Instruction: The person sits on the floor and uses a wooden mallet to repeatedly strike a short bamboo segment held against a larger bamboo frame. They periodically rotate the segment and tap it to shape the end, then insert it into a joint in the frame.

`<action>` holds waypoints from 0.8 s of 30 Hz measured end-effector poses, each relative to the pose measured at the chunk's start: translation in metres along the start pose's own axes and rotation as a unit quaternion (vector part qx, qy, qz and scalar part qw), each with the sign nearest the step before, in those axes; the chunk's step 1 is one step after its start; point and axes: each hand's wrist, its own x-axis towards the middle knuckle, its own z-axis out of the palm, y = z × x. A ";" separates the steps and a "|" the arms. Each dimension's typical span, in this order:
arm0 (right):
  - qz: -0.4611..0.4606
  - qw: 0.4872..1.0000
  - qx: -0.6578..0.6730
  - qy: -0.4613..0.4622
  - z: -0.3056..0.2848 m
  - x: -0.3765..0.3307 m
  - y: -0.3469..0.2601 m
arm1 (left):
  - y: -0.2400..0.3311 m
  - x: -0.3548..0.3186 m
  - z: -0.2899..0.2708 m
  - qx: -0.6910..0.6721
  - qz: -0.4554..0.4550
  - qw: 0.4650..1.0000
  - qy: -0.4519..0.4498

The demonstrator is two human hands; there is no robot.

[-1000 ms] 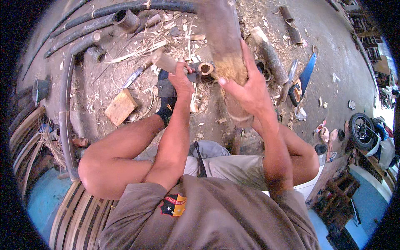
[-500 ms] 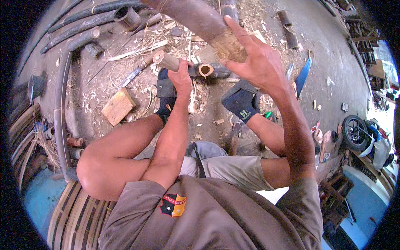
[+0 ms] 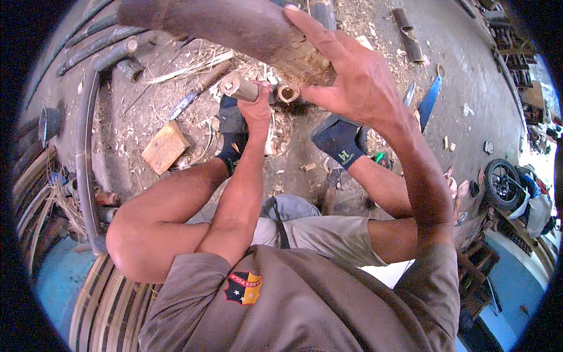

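Main change — my right fingers [image 3: 314, 34] have swung the long dark-brown, bamboo-like trunk section [image 3: 229, 32] around. A second ago it pointed nearly straight away from me, blurred; now it slants across to the upper left, raw tan fibrous end toward me. Right elbow has gone out wide with it.

Right-side state: thumb and index spread wide, straddling that shaggy end, thumb on the near edge, index along the far one. That grip carries the piece. Far end runs up to the top edge of the view, in front of the dark poles [image 3: 105, 44].

Left fingers [image 3: 264, 92] wrapped tight round a short grey-brown wooden cylinder [image 3: 239, 88], pale cut face out to the left. Barely moved over the same second. Can't tell if it joins the dark stuff behind my fist.

Pale round tube mouth [image 3: 280, 94] sits between the two hands, right thumb just beside it in view; can't tell if they touch.

For the work: left side steady, all the repositioning is on the right. The trunk section is crosswise now, its rough end near the cylinder.

Around: tan wooden block [image 3: 166, 148] and wooden-handled knife [image 3: 186, 105] off left, blue-bladed saw [image 3: 431, 101] off right — all on the shaving-littered floor [image 3: 481, 111].
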 end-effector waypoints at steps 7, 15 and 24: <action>-0.126 0.946 -0.253 -0.160 0.018 0.012 0.012 | -0.027 0.002 -0.012 0.040 0.032 0.999 0.014; -0.162 0.937 -0.250 -0.184 0.023 0.033 0.003 | -0.027 0.003 -0.010 0.027 0.032 0.999 0.031; -0.147 0.929 -0.225 -0.252 0.019 0.052 -0.017 | -0.046 0.011 -0.022 0.039 0.066 0.997 0.029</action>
